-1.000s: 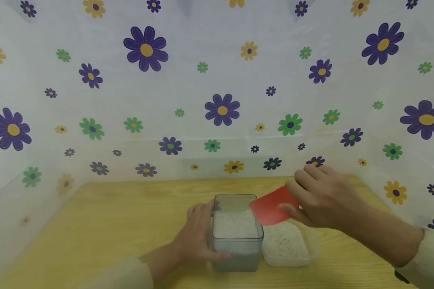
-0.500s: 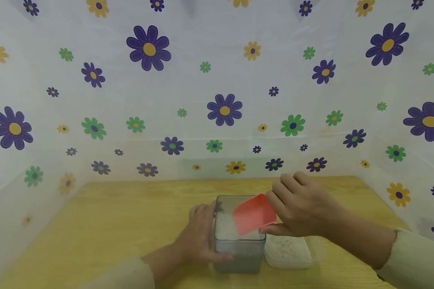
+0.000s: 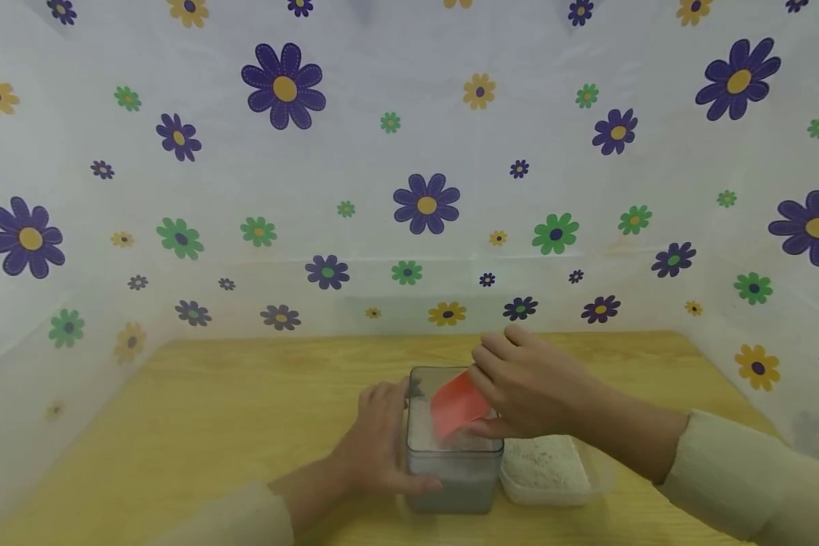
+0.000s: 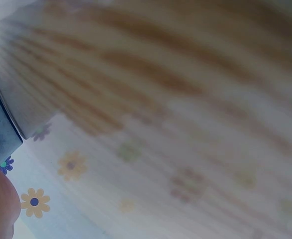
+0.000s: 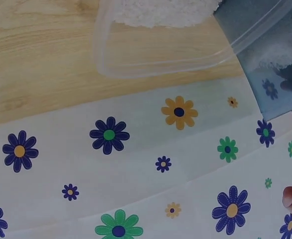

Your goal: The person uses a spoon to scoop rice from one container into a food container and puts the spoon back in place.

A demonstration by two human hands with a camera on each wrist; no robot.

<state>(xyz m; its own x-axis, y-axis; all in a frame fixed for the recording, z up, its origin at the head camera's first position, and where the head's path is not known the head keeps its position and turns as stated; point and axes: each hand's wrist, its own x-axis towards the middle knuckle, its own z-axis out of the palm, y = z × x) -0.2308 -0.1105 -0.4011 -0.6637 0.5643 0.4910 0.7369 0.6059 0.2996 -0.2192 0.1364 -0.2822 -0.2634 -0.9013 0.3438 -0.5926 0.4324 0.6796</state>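
Observation:
My right hand [image 3: 542, 383] grips a red scoop [image 3: 459, 409] whose blade tilts down inside the mouth of a square, smoky-clear container [image 3: 453, 485]. Inside lies white, flour-like powder [image 3: 419, 428]. My left hand [image 3: 375, 440] holds the container's left side, thumb across the front and fingers toward the back. Just right of it stands a shallow clear tub [image 3: 599, 474] with coarser white powder or flakes. The right wrist view catches the tub's wall [image 5: 102, 55] and part of the scoop at its right edge. Only a fingertip and the container's corner show in the left wrist view.
A yellowish wooden tabletop [image 3: 266, 402] lies under everything. Behind it and along both sides hangs a white curtain [image 3: 355, 167] printed with purple, orange and green flowers.
My right hand has moved left with the scoop, from above the gap between the tubs into the square container's mouth, tilting it downward. The left hand keeps its hold.

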